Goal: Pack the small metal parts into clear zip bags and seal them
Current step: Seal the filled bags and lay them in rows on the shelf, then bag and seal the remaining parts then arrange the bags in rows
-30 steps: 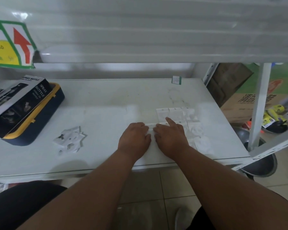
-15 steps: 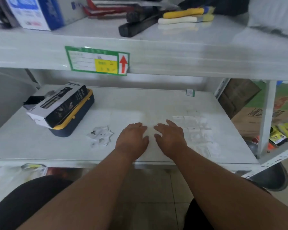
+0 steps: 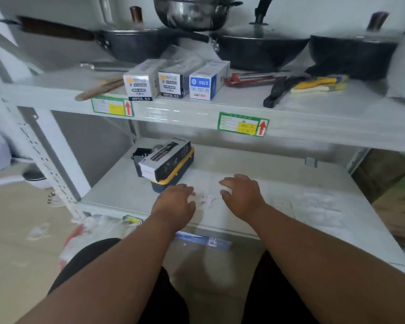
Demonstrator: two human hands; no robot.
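Loosely curled fingers are seen on the left hand (image 3: 173,203), its fingertips at a small pile of filled zip bags (image 3: 205,199) on the lower shelf (image 3: 122,195); whether a bag is pinched cannot be told. The right hand (image 3: 242,195) is held with relaxed, spread fingers, nothing gripped, just right of that pile. Flat empty clear bags (image 3: 313,206) are spread farther right. A yellow-rimmed blue box (image 3: 173,178) is placed behind the left hand.
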